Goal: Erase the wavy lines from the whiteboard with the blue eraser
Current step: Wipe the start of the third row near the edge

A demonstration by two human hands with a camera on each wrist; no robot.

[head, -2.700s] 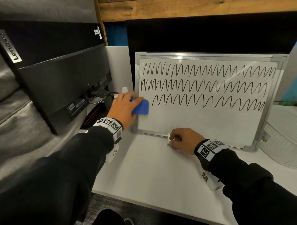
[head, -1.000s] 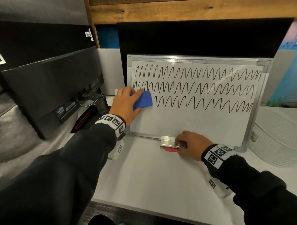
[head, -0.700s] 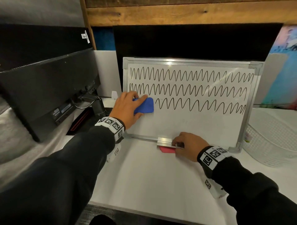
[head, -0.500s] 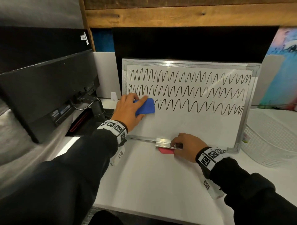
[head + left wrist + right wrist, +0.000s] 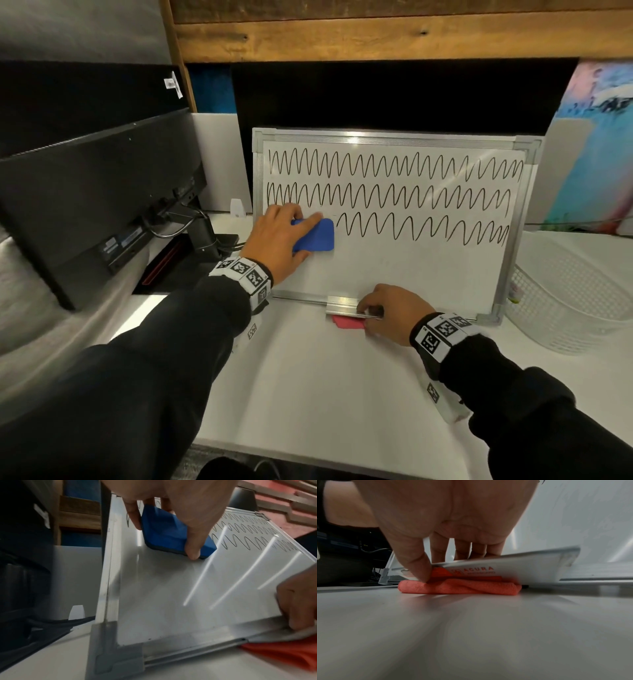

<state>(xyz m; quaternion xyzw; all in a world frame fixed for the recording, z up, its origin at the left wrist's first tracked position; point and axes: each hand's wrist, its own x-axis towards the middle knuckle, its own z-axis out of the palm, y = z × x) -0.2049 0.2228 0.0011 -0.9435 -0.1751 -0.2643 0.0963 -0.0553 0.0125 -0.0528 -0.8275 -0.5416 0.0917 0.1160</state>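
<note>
The blue eraser (image 5: 315, 235) lies flat against the whiteboard (image 5: 404, 270), at about nine o'clock on the board's face, at the left end of the lowest wavy line (image 5: 421, 228). The left hand (image 5: 274, 240) grips it, thumb on its lower edge and fingers curled over its top (the left wrist view shows the thumb (image 5: 193, 547) pressed along the eraser's side). Two longer wavy lines (image 5: 394, 164) run full width above, toward twelve o'clock; the strip to the left of the eraser and the board's lower half carry no marks. The board leans back, tilted, against a black panel (image 5: 394, 96).

At six o'clock on the frame, the right hand (image 5: 390, 313) pinches the aluminium tray (image 5: 342, 305) on the bottom edge, fingers over its top and thumb (image 5: 418, 566) on its front. A folded red cloth (image 5: 458, 588) sits under the tray, touching the thumb tip. All of this rests on a white table (image 5: 325, 394).

At nine o'clock from the board stands a black monitor (image 5: 96, 198), seen from behind; at three o'clock, just beside the frame's corner, a white mesh basket (image 5: 575, 301).
</note>
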